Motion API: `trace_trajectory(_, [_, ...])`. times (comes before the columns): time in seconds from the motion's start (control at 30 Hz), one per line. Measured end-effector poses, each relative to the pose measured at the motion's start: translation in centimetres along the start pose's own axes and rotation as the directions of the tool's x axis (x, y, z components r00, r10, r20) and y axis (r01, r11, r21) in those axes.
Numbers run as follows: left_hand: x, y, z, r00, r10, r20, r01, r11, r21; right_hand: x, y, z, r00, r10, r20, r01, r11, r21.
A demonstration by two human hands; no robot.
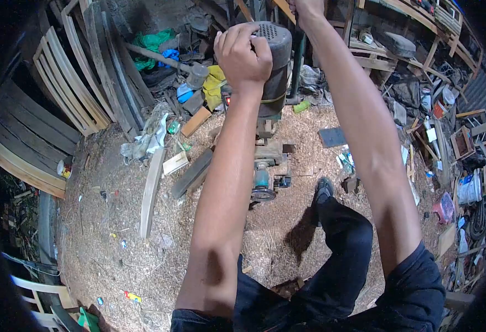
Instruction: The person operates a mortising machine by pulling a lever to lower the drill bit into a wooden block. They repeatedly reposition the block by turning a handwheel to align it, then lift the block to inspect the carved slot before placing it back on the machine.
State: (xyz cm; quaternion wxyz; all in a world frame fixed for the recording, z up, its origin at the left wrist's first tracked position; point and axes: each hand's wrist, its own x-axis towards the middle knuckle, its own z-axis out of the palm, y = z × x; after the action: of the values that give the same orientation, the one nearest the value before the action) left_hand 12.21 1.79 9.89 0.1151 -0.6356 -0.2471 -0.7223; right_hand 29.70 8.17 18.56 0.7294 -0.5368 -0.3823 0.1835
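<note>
My left hand (244, 55) rests against the upper left side of a dark cylindrical machine housing (275, 83) with a perforated round top. Its fingers are curled at the housing's edge; whether they grip it is hard to tell. At the top edge of the view, my right hand (308, 10) is closed and partly cut off by the frame, near a wooden strip (285, 9); what it holds is not clear. Below the housing stands a machine base with a teal motor (262, 176) and a handwheel (263, 195).
Sawdust covers the floor (110, 221). Curved planks (68, 83) lean at the upper left. A long wood piece (153, 191) and a thick block (193, 172) lie left of the machine. Cluttered shelves (387, 52) and a pink basket (445, 207) are on the right.
</note>
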Motion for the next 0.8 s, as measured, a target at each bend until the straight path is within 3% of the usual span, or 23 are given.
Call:
trace_trajectory(0.13, [-0.7, 0.1, -0.4, 0.999, -0.022, 0.033, 0.021, 1.0, 0.007, -6.8, -1.5, -2.4, 0.999, -0.019, 0.03, 0.012, 0.976, 0.218])
trace_trajectory(0.17, [-0.9, 0.0, -0.2, 1.0, 0.009, -0.006, -0.009, 1.0, 0.005, -7.3, -0.8, -3.0, 0.993, -0.059, 0.106, 0.02, 0.943, 0.332])
trace_trajectory(0.27, [-1.3, 0.0, -0.3, 1.0, 0.016, -0.015, -0.016, 1.0, -0.01, -9.4, -0.9, -3.2, 0.995, -0.096, 0.002, 0.088, 0.925, 0.369])
trace_trajectory(0.43, [-1.3, 0.0, -0.3, 1.0, 0.028, -0.001, -0.028, 1.0, -0.007, -11.5, 0.1, -3.9, 0.981, -0.193, 0.012, 0.161, 0.85, 0.502])
trace_trajectory(0.57, [-1.4, -0.2, -0.6, 0.998, 0.068, 0.005, -0.068, 0.998, 0.008, -14.6, 2.0, -6.1, 0.971, -0.214, 0.103, 0.136, 0.856, 0.499])
trace_trajectory(0.8, [-1.5, 0.7, -1.5, 0.998, 0.044, 0.036, -0.044, 0.999, -0.001, -20.0, 0.5, -7.6, 0.96, -0.262, 0.096, 0.184, 0.853, 0.489])
